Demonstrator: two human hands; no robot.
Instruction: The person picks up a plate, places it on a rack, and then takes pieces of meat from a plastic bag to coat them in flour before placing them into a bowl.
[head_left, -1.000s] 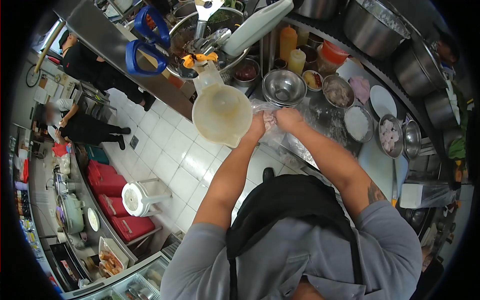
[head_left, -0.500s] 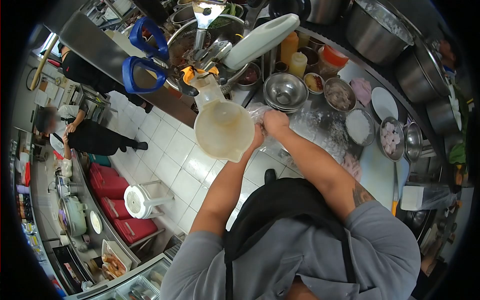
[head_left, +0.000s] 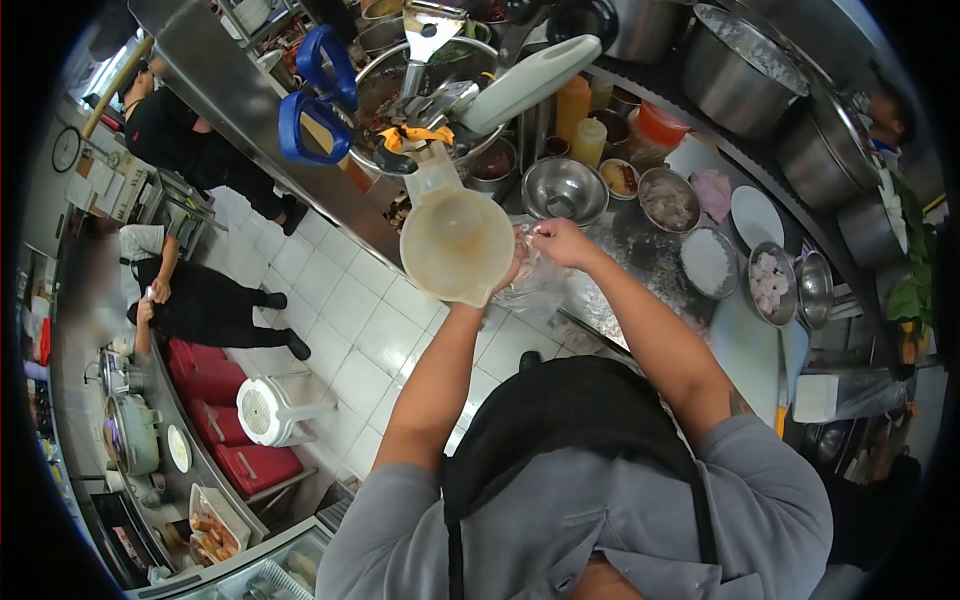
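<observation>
Between my hands, over the worktop's edge, is a clear plastic bag. My left hand is largely hidden behind a hanging translucent plastic jug; the part that shows is at the bag's left side. My right hand pinches the bag's upper edge with closed fingers. Just beyond it stands a steel bowl. The metal worktop to the right is dusted with white powder.
Right of my hands are a bowl of white powder, a bowl of pale pieces and a knife on a cutting board. Blue-handled scissors hang ahead. Two people stand at the left, near a white stool.
My right hand has moved slightly right, apart from my left, and the bag now hangs more spread between them. The view has shifted a little. A person at the left shows more fully.
</observation>
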